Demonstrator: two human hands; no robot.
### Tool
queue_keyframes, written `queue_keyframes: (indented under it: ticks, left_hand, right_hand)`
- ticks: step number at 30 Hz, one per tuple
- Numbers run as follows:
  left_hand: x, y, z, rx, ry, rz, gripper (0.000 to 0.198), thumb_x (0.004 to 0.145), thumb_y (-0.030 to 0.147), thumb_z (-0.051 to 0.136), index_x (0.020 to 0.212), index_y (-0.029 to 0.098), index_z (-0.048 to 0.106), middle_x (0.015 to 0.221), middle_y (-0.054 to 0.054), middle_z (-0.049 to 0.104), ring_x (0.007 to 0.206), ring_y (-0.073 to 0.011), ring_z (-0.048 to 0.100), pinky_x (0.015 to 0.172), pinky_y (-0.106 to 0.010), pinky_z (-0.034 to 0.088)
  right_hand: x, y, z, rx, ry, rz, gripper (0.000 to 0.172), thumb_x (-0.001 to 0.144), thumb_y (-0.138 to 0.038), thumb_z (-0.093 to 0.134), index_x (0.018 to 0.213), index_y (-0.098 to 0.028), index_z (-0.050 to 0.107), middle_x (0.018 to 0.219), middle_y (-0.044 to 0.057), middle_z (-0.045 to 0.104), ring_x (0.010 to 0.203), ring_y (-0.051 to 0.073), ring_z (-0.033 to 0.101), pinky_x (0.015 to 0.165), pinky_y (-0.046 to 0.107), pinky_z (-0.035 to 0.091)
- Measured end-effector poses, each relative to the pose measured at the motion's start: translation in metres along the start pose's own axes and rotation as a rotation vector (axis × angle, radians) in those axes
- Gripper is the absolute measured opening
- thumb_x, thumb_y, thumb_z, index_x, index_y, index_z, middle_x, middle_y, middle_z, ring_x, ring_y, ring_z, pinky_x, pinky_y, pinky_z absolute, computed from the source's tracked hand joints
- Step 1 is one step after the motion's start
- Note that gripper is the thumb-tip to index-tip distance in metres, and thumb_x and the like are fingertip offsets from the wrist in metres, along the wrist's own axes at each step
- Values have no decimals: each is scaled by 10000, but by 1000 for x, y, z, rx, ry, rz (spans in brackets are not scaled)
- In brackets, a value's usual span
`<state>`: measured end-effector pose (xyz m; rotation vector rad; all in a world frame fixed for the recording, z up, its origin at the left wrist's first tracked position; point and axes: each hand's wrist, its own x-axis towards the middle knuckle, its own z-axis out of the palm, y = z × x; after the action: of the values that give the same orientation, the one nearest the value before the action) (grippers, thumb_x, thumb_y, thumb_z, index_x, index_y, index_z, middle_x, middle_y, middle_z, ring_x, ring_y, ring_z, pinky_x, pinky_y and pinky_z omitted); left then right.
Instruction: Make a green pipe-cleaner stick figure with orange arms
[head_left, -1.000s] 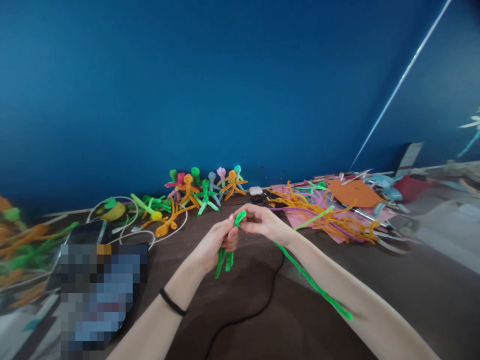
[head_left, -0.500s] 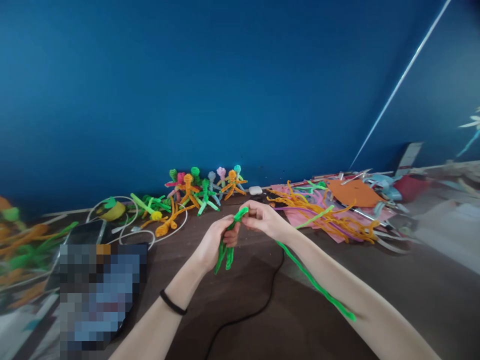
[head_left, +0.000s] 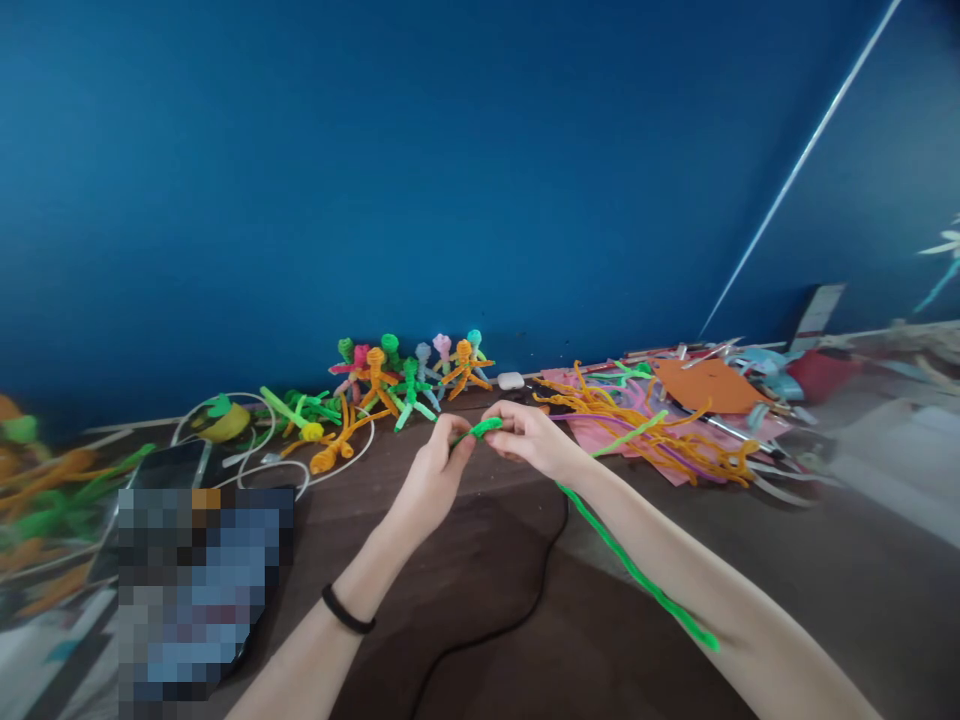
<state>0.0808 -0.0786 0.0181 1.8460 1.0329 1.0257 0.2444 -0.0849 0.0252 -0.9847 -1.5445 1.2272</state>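
Both hands meet over the middle of the dark table, pinching a short bent length of green pipe cleaner [head_left: 486, 428]. My left hand [head_left: 439, 460] is closed round its left end, fingers curled; what lies inside that palm is hidden. With thumb and fingertips together, my right hand [head_left: 529, 437] grips the other end. A longer green pipe cleaner strand [head_left: 637, 575] runs below my right wrist and along the forearm, partly covered by it. Beyond the hands stand several small pipe cleaner figures, among them a green figure [head_left: 411, 388] and an orange figure [head_left: 465, 368].
Orange pipe cleaners [head_left: 645, 430] lie heaped on pink paper at right, near an orange sheet [head_left: 709, 387]. A white case [head_left: 511, 381] sits by the blue wall. At left are a white cable [head_left: 262, 445] and a phone [head_left: 172, 460]. A black cord [head_left: 517, 625] crosses the table.
My left hand has turned over, so its back faces me and the green strands that hung below it are out of sight. The green piece now lies flatter between the hands.
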Motion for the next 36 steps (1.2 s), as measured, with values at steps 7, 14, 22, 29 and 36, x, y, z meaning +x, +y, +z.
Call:
queue_keyframes:
  ticks: [7,14,22,29,36]
  left_hand:
    - [-4,4,-1,327,-28,137,82,851,257,342,857,222,416,584,59,409,466,-98,350,515,-213,267]
    - [-5,6,1,287,-68,91,135,864,306,320,794,216,392,547,76,347,478,-87,336,490,-193,265]
    - [-7,10,4,244,-38,68,212,877,346,297,751,210,400,540,67,421,464,-85,392,482,-194,297]
    - [-6,12,5,372,15,172,119,863,246,323,870,210,436,719,-11,578,661,-157,573,615,-263,393]
    - [-4,15,7,177,17,105,117,829,275,412,917,218,464,869,-11,615,799,-141,591,695,-245,425]
  right_hand:
    - [-2,-4,0,159,-113,124,159,709,-222,538,814,-181,425,455,-87,435,375,33,289,386,172,139]
    - [-7,-11,-5,-73,-211,22,37,778,-177,473,809,-171,454,486,-73,454,440,50,382,436,176,253]
    - [-6,-7,-1,73,-175,74,136,772,-247,510,698,-134,529,418,-59,468,369,41,342,403,197,198]
    - [-2,-1,6,355,-44,119,149,699,-213,532,582,-122,531,307,-84,347,299,21,229,384,201,137]
    - [-2,-4,11,319,17,172,106,651,-200,513,565,-139,501,283,-94,320,286,23,199,371,205,109]
